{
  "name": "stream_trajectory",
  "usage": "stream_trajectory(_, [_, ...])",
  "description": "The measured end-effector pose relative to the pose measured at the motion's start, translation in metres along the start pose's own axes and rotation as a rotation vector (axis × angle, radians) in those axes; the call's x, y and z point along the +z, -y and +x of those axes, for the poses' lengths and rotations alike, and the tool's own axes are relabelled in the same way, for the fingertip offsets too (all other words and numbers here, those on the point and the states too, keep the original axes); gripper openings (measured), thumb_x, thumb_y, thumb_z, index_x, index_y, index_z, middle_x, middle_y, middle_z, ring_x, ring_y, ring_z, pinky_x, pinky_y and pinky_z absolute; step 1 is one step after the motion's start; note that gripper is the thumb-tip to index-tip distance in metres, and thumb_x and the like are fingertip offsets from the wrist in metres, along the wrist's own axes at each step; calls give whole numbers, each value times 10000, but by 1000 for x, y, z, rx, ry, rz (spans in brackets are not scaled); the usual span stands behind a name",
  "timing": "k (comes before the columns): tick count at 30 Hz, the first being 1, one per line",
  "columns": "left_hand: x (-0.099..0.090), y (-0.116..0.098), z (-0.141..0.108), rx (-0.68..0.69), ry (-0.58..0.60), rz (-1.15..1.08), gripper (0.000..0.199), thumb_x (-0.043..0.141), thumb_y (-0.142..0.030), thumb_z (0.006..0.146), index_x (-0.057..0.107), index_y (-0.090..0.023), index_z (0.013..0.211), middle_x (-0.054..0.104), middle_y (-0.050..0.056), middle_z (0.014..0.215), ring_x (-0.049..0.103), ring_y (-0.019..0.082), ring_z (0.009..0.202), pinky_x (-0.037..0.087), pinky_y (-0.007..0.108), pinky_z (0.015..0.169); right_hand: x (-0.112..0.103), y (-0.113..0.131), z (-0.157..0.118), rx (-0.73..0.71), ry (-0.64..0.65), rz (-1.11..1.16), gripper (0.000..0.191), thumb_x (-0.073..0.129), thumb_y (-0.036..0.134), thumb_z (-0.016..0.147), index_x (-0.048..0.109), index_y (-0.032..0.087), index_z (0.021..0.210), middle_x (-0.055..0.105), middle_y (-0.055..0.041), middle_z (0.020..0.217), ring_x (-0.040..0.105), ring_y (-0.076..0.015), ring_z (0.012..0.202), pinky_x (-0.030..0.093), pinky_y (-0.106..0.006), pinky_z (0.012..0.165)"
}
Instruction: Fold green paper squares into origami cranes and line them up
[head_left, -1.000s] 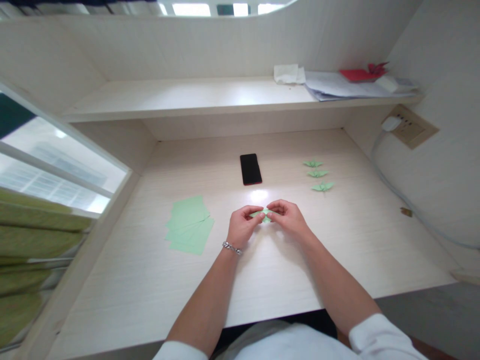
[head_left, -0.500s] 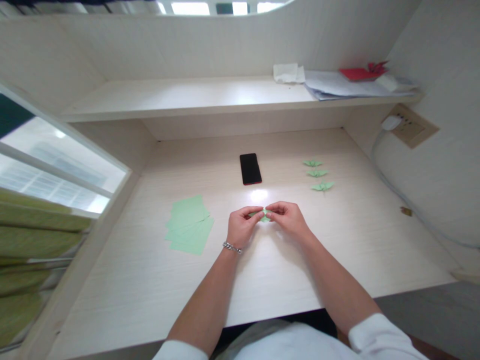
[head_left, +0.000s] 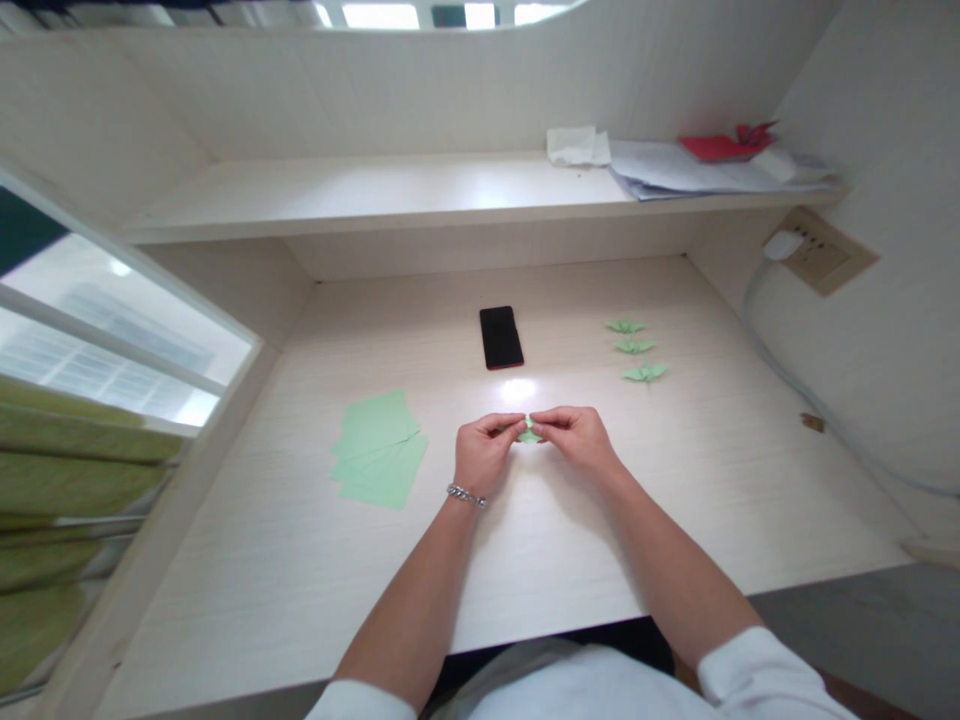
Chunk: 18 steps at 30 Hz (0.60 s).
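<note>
Phone (head_left: 501, 338) (black) beyond pinched paper (head_left: 529, 436)

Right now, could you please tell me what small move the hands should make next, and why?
Probably a gentle pinch by the left hand and right hand to crease the small green paper: the fingers of both hold it from opposite sides, and what shows of it lacks the clear spread wings of the three folded green birds, though much is hidden.
</note>
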<state>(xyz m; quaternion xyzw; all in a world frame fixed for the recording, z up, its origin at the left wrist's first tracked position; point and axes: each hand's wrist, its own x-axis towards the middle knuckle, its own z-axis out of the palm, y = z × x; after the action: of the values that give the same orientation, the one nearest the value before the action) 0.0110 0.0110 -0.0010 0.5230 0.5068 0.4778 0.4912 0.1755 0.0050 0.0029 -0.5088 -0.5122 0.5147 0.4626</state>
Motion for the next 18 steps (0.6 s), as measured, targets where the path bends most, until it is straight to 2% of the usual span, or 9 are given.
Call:
stream_trajectory(9, [2, 0, -1, 32, -21, 9, 191, 746, -312, 689, 753, -166, 812, 736, 78, 812, 674, 190, 725, 544, 308, 693, 2, 2, -1, -12, -9, 3, 248, 741, 363, 667, 760, 182, 835, 741, -64, 764, 677, -203, 666, 558, -335, 618])
stream_trajectory(14, [2, 3, 0, 39, -13, 36, 222, 733, -334, 705, 745, -162, 846, 733, 80, 840, 667, 186, 732, 531, 292, 674, 5, -2, 0, 17, -32, 62, 260, 750, 343, 660, 738, 163, 846, 733, -72, 786, 674, -200, 678, 558, -334, 641])
stream_trajectory(18, [4, 5, 0, 26, -27, 21, 254, 744, -339, 692, 732, -157, 869, 730, 83, 863, 662, 180, 735, 525, 284, 665, 6, -5, 1, -25, -44, 53, 304, 747, 325, 670, 703, 158, 920, 725, -80, 824, 681, -211, 749, 546, -335, 698])
